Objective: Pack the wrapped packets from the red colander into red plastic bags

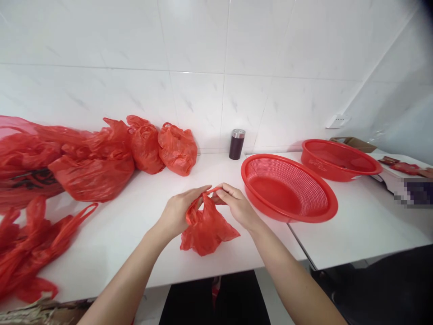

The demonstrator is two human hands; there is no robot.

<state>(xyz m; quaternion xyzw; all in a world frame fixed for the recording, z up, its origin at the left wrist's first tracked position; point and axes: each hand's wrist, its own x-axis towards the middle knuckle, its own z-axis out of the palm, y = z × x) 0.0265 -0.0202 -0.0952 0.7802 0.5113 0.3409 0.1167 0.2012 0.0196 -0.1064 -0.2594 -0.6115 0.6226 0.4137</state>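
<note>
Near the front of the white table [233, 262], a small red plastic bag [209, 230] hangs bunched at its top between both hands. My left hand [182, 210] is closed around the gathered neck of the bag on its left side. Between thumb and fingers, my right hand [233, 201] pinches a thin strip of the bag, which looks like a handle, at the upper right. The body of the bag flares out below the hands, close to the tabletop. Whether anything is inside it, I cannot tell.
Several filled red bags [98, 167] line the wall at left, with loose red bags [37, 243] before them. A dark tumbler [237, 144] stands at the back. A red colander [331, 207] and a red basin [318, 168] sit at right. A person's dark clothing [389, 289] shows lower right.
</note>
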